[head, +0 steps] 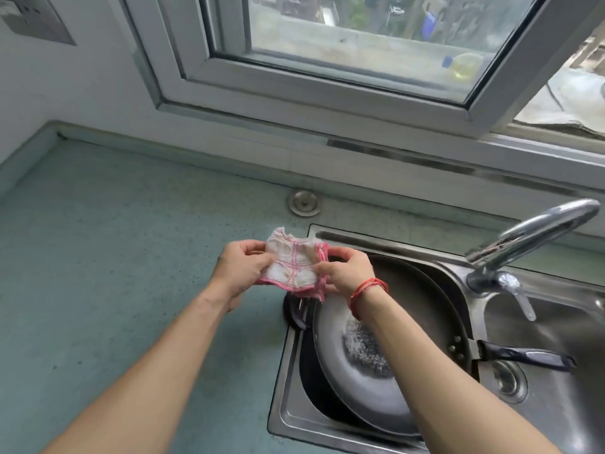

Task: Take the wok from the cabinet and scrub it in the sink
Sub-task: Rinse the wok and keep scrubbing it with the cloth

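In the near basin of the sink, the wok lies tilted, one rim higher than the other. Its handle projects right across the divider toward the second basin. A scourer rests loose inside the bowl.

Above the sink's left edge, both hands hold a frayed pink-and-white cloth clear of the wok. The left hand pinches one side and the right hand pinches the other, with the fabric bunched between them. Neither hand is steadying the wok.

Probable faults from this state:
- The wok is unsupported and tilted. Scrubbing pressure near the raised rim is likely to rock or slide it against the steel wall.
- The handle overhangs the divider. A knock from the right forearm could swing the wok round.
- The loose threads of the cloth may snag on the scourer.

Farther back, the tap stands to the right of the wok. No water is visible, so dry scrubbing may scratch.
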{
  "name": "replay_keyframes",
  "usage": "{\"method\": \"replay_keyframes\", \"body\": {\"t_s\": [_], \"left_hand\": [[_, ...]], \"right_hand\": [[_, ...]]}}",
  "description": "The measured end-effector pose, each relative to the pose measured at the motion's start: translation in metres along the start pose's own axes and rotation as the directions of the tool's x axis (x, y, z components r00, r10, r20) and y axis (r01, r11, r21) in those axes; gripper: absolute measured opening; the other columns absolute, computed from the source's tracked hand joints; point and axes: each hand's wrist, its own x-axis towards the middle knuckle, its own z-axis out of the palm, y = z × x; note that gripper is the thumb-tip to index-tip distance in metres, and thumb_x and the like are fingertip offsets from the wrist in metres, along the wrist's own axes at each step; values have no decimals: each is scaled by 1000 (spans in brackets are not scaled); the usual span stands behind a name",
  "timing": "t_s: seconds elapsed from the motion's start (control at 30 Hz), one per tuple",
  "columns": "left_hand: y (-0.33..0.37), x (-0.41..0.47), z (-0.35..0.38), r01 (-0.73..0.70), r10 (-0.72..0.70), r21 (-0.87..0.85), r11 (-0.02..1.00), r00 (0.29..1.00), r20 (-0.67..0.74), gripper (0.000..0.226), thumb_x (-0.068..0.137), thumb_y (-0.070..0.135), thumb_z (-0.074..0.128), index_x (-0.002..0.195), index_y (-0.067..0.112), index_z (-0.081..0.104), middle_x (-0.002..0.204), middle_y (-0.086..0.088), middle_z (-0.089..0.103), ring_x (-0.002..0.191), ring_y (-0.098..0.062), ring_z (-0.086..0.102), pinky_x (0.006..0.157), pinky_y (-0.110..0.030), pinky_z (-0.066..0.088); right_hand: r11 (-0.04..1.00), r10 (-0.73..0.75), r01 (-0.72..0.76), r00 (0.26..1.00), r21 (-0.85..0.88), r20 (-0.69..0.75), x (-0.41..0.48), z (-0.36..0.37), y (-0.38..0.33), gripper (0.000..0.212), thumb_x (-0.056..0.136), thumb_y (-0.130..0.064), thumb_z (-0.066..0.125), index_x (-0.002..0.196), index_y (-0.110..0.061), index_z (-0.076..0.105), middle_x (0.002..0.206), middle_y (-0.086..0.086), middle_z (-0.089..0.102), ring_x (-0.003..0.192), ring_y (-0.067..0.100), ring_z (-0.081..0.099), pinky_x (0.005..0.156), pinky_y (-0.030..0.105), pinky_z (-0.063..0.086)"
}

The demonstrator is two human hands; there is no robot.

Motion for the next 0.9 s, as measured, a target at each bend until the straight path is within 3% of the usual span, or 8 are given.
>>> {"method": "replay_keyframes", "body": {"t_s": [0.07,0.2,0.3,0.4,0.47,0.57,0.73,0.9], "left_hand": [[-1,16,-5,-26,27,36,999,999,-32,10,86,1,70,89,10,72,94,-13,75,80,-21,69,72,-39,61],[0,48,-10,-69,79,91,993,990,-112,17,86,0,70,79,15,70,86,-6,73,72,-17,70,62,-31,60],[-7,71,-13,-81,106,160,984,982,-156,21,86,7,72,74,24,68,81,2,73,77,-17,71,73,-35,61],[-15,90,-18,-79,113,201,976,980,-164,6,87,16,73,91,21,72,90,5,73,90,-18,71,85,-40,60],[-18,98,-20,-75,113,224,972,980,-161,21,88,17,73,109,12,72,94,6,71,93,-17,70,88,-38,59],[-22,107,-23,-92,138,242,966,975,-177,30,87,19,74,116,11,70,98,5,70,97,-16,69,91,-35,57],[-28,107,-26,-103,154,304,947,977,-150,34,86,11,73,120,12,68,104,4,69,100,-14,66,96,-35,54],[-21,87,-29,-156,234,393,906,959,-158,38,89,17,72,126,14,64,113,5,64,105,-13,60,89,-25,46]], "right_hand": [[996,-16,12,999,-84,-46,21,11,1,40,66,1,74,99,-22,70,93,13,73,73,25,72,74,45,61],[991,-30,17,995,-134,-95,58,31,0,35,49,-16,77,80,-32,69,89,6,74,73,25,73,72,45,61],[985,-53,34,992,-167,-110,66,44,-11,31,67,-4,76,86,-27,67,76,1,68,56,15,69,61,33,61],[975,-91,55,984,-217,-156,82,50,-13,26,75,-6,76,91,-24,67,69,-8,61,43,2,60,48,17,52],[966,-107,60,978,-251,-178,92,55,-10,25,72,-12,79,93,-23,70,72,-5,67,53,6,65,55,20,56],[960,-113,62,978,-272,-174,102,60,-4,26,73,-15,81,94,-25,70,79,0,72,60,8,67,51,18,51],[937,-165,102,972,-335,-165,105,60,3,32,76,-18,77,107,-22,70,91,-3,73,84,14,70,83,32,57],[919,-219,146,962,-367,-165,82,43,1,31,81,-29,72,111,-22,69,99,-3,69,92,13,64,83,23,47]]}}
